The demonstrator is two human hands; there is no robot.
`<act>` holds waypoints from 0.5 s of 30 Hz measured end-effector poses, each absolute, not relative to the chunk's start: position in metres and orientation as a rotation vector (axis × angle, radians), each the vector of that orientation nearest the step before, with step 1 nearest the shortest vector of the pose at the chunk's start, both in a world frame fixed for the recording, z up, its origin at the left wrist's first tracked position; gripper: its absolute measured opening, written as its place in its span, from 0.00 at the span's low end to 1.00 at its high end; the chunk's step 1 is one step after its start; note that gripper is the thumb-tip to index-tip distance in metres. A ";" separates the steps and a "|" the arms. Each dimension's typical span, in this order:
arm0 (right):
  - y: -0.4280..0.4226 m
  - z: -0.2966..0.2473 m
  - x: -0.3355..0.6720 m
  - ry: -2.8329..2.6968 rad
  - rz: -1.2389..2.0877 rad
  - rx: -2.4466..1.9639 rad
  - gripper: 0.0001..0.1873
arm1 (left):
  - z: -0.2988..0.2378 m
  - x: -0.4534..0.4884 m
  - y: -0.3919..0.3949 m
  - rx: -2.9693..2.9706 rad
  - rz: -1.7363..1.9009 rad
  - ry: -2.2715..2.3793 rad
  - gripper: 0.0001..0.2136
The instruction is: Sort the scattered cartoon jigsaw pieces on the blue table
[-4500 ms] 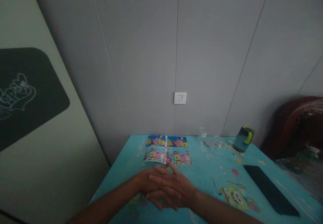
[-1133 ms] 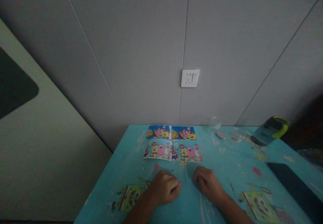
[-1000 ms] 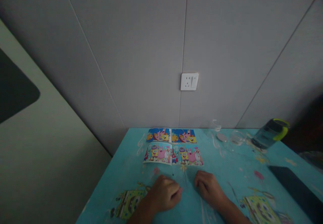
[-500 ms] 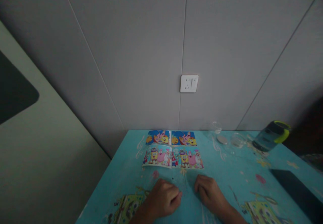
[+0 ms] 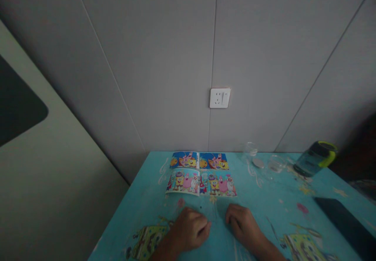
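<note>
My left hand (image 5: 192, 229) rests on the turquoise tablecloth (image 5: 217, 237), curled into a loose fist. Across a small gap, my right hand (image 5: 241, 221) lies in a fist too. No object shows in either one. Just beyond them are cartoon picture cards in two rows. The near row has a left card (image 5: 182, 182) with slightly curled edges and a flat right card (image 5: 219, 184). Behind these lie a blue left card (image 5: 184, 160) and a blue right card (image 5: 214, 161) with similar pictures. Neither hand touches the cards.
At the back right stand clear plastic cups (image 5: 276, 164), with a small round disc (image 5: 258, 163) beside them. A water bottle (image 5: 315, 159) with a yellow-green handle is farther right. A dark flat panel (image 5: 346, 223) lies on the right side. The grey wall (image 5: 176, 77) bounds the table's back.
</note>
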State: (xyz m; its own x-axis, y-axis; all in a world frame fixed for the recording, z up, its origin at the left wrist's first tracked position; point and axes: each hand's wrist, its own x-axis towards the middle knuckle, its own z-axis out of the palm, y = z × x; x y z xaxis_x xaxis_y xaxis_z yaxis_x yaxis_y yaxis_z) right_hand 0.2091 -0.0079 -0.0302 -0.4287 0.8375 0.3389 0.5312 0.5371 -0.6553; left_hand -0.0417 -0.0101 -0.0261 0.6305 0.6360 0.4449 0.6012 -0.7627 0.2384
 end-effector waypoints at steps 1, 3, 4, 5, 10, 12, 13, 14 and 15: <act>-0.008 -0.031 0.210 -2.124 0.603 -1.099 0.15 | -0.026 -0.042 -0.010 2.773 0.805 1.057 0.13; -0.007 -0.033 0.211 -2.120 0.595 -1.089 0.15 | -0.026 -0.042 -0.011 2.770 0.814 1.060 0.13; -0.007 -0.034 0.211 -2.120 0.589 -1.084 0.14 | -0.026 -0.042 -0.011 2.770 0.813 1.063 0.13; -0.007 -0.035 0.212 -2.122 0.579 -1.081 0.14 | -0.028 -0.042 -0.011 2.771 0.808 1.064 0.13; -0.002 -0.036 0.211 -2.093 0.461 -1.144 0.13 | -0.030 -0.044 -0.008 2.765 0.853 1.082 0.12; 0.004 -0.030 0.208 -2.090 0.420 -1.186 0.13 | -0.022 -0.039 -0.006 2.762 0.888 1.106 0.12; 0.008 -0.026 0.206 -2.100 0.395 -1.208 0.14 | -0.016 -0.035 -0.004 2.764 0.892 1.113 0.11; 0.013 -0.022 0.204 -2.118 0.362 -1.231 0.15 | -0.009 -0.029 -0.001 2.762 0.887 1.118 0.10; 0.018 -0.018 0.201 -2.141 0.321 -1.255 0.18 | -0.002 -0.023 0.002 2.755 0.878 1.126 0.10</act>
State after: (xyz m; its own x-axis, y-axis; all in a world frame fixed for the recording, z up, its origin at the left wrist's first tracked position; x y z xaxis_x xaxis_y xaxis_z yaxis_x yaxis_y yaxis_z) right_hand 0.2011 0.0184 -0.0184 -0.3490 0.8501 0.3944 0.6969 0.5168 -0.4972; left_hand -0.0225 0.0019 -0.0015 0.5768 0.6548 0.4884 0.6332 -0.7361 0.2391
